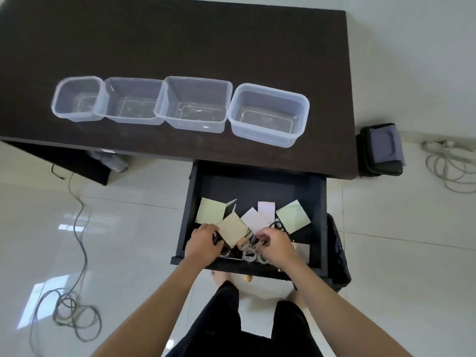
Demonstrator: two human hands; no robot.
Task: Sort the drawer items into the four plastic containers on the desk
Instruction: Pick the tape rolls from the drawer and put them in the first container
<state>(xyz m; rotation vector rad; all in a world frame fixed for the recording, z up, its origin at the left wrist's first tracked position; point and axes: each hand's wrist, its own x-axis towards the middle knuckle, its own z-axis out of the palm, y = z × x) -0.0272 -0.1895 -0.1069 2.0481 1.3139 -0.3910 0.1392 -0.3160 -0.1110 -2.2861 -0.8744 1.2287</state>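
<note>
Head view, what do both hands do?
— Left hand [203, 243] grips a dark item I cannot identify; right hand [277, 243] pinches a small dark item, in the open drawer [318, 222].
— And the containers?
— Four plastic containers [269, 114] stand empty in a row on the desk [180, 34], well apart from the notes [210, 211].

An office or home study seems to be showing here: a dark worktop [180, 42] is standing on glossy white floor tiles [399, 253], its drawer [257, 184] holding sticky notes [210, 210], with cables [74, 313] trailing left
</note>
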